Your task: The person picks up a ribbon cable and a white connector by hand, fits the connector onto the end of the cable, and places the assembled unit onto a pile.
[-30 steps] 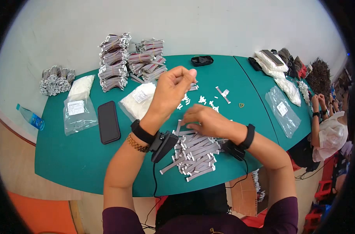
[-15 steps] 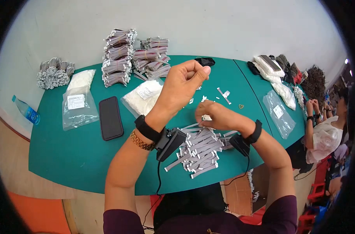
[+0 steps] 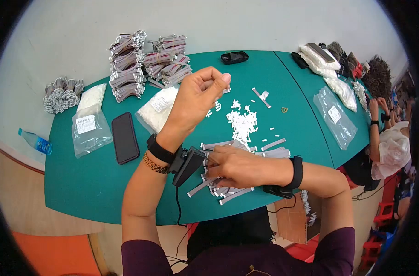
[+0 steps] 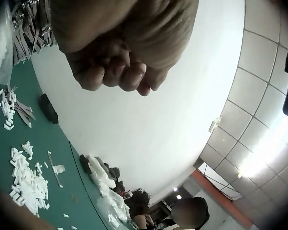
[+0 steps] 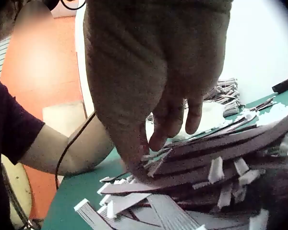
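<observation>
My left hand (image 3: 198,99) is raised above the table, fingers curled toward the palm and thumb against the index finger. Nothing shows in its grasp, and in the left wrist view its curled fingers (image 4: 113,76) stand out against the wall. My right hand (image 3: 239,166) reaches into a loose pile of flat grey ribbon cables (image 3: 237,196) with white end connectors. Its fingers are spread, the thumb apart from the index finger. In the right wrist view the fingertips are down at the ribbon cables (image 5: 221,153). Just beyond them lies a heap of small white connectors (image 3: 241,123).
Bundled ribbon cables (image 3: 128,66) are stacked at the back. A bag of white parts (image 3: 158,109), a dark phone (image 3: 125,138) and a clear bag (image 3: 92,133) lie to the left. A single cable (image 3: 262,98) and an empty bag (image 3: 336,118) lie right. Another person sits far right.
My right hand has moved from beside the white connectors toward me and down onto the ribbon cables, uncovering the connector heap. The left hand keeps its raised, curled pose.
</observation>
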`<state>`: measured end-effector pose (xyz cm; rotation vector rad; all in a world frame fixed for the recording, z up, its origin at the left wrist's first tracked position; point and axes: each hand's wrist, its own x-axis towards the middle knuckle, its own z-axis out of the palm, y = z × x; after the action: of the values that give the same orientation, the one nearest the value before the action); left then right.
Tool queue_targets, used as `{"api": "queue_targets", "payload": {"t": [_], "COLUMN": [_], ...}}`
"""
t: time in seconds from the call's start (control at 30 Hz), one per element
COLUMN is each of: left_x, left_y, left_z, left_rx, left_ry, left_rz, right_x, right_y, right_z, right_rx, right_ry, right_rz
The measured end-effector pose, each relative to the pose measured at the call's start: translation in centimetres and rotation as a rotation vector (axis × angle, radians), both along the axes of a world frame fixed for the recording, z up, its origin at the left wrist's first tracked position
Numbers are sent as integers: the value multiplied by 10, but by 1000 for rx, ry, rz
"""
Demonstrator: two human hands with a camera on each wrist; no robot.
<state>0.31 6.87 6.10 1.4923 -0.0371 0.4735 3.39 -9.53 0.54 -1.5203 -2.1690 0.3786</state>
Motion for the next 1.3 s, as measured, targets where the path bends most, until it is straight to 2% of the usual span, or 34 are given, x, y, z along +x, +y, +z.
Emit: {"api": "queue_targets", "payload": {"t": [0.13, 0.33, 0.47, 0.63, 0.73, 0.77, 0.87, 0.9, 1.03, 1.3], "left_x": [0, 2, 4, 15, 21, 24, 24, 24, 28, 33], "left_y": [-1, -1, -4, -9, -9, -6, -5, -6, -3, -2], "left_z": [0, -3, -8, -26, -41, -50, -56, -54, -76, -85], "left_rx": [-4, 25, 24, 50, 181, 274, 580, 603, 665, 644], "left_ry": [10, 29, 83, 145, 206, 196, 358, 450, 459, 506], "left_rz": [10, -14, -60, -115, -142, -132, -53, -53, -41, -34], "right_x": [2, 22, 47, 68, 80, 89, 107, 113, 127, 133], "right_y": [8, -2, -26, -43, -51, -54, -66, -70, -85, -89], "right_z": [-9, 15, 38, 23, 19, 21, 23, 21, 8, -8], "right_rx": [44, 155, 55, 81, 85, 54, -103, -148, -242, -239], "right_ry": [-41, 152, 194, 200, 233, 242, 220, 196, 23, 14], "right_rz": [-5, -126, -328, -336, -357, -387, -416, -400, -374, -361]}}
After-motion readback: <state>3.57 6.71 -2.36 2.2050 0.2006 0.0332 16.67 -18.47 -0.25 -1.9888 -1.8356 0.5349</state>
